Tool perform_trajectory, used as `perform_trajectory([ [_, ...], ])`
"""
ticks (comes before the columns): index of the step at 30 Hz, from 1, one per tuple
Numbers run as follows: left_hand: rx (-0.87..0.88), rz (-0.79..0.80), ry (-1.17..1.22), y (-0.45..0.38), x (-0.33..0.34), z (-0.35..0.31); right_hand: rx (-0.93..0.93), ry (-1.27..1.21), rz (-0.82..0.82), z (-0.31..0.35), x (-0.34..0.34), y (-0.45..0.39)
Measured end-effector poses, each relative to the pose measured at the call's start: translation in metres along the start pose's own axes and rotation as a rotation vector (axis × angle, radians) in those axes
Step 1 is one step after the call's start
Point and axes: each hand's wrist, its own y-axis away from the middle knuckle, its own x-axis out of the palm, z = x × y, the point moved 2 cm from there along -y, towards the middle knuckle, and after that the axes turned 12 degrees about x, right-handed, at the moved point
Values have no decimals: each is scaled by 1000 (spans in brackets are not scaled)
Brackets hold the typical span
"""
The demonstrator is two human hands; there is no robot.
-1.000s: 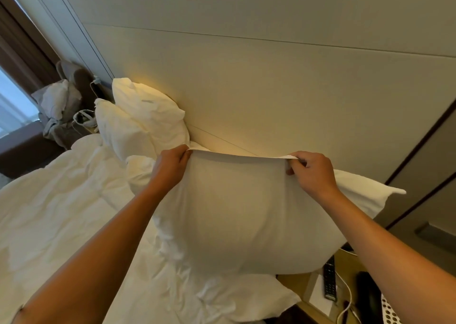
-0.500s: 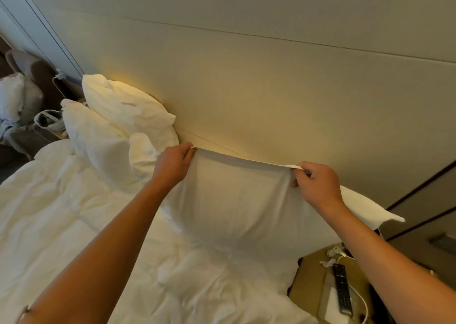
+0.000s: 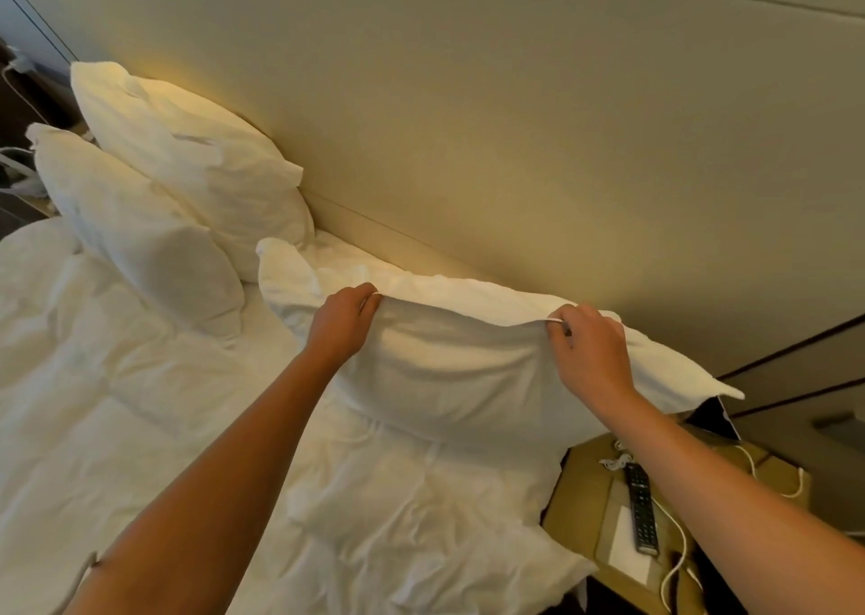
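So far: you have the pillow (image 3: 468, 371) at the head of the bed (image 3: 140, 404), with its lower edge on the rumpled duvet. Its back is close to the headboard (image 3: 515, 169), but whether the two touch cannot be told.
Left grip: your left grip (image 3: 344, 322) pinches the pillow's top edge toward its left end, fingers curled over the cloth.
Right grip: your right grip (image 3: 592, 347) holds the same edge farther right, thumb and fingers closed on a small fold.
Pillow's lie: it sags between your grips, and its right corner pokes out past the mattress above the counter (image 3: 580, 497), where a remote (image 3: 640, 507) and a white cable (image 3: 678, 553) lie.
Neighbours: two other pillows (image 3: 196, 165) lean near the headboard on the left, one in front of the other and just beside yours.
Left to do: placement looks nearly finished. You likely need to slide the pillow left so its corner comes off the counter side, square it with its neighbours, then let go.
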Motion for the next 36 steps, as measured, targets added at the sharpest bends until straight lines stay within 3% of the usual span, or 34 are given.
perform_trajectory([
  [11,-102,204,-7,-38,18,28,-34,-57,28,9,-1,-36],
  [18,-65,124,-99,-40,12,40,24,109,109,-2,11,-40],
  [22,-60,32,-115,-41,8,37,18,157,69,-7,16,-40],
  [27,5,-44,-97,-42,1,36,2,39,84,-7,11,-40],
  [32,91,33,76,-40,2,37,-4,-67,88,-12,0,-42],
  [36,23,123,98,-32,5,41,-22,-94,135,-14,-1,-38],
])
